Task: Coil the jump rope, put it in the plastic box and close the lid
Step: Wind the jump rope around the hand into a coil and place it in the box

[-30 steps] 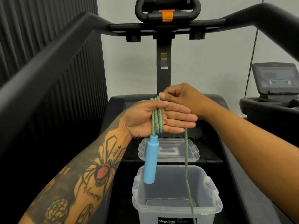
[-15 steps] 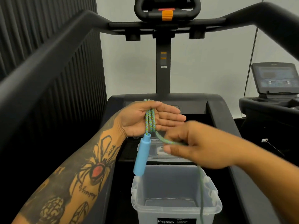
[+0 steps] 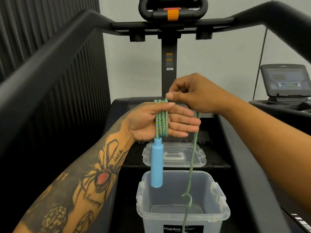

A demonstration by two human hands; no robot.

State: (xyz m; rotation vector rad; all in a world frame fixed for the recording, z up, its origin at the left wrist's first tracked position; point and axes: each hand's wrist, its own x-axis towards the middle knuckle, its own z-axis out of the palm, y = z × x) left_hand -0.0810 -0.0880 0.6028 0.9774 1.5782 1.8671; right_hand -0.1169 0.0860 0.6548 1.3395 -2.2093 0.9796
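At the centre of the frame I see the jump rope (image 3: 161, 122), a green-and-blue braided cord, lying in four side-by-side strands across my left hand (image 3: 161, 123). Its light blue handle (image 3: 156, 163) hangs straight down below that palm, over the near left corner of the plastic box (image 3: 182, 214). My left fingers (image 3: 183, 121) are held straight and pressed together, palm towards me, with the thumb laid over the top of the strands. My right hand (image 3: 193, 95), just above and to the right, pinches the rope between thumb and curled fingers at the top of the coil. From behind the hands one loose strand drops, kinks into a small loop and runs on over the open box at lower centre. The clear lid (image 3: 175, 155) lies flat just beyond the box on the treadmill deck (image 3: 218, 158). The black handrails (image 3: 55, 58) cross the upper frame.
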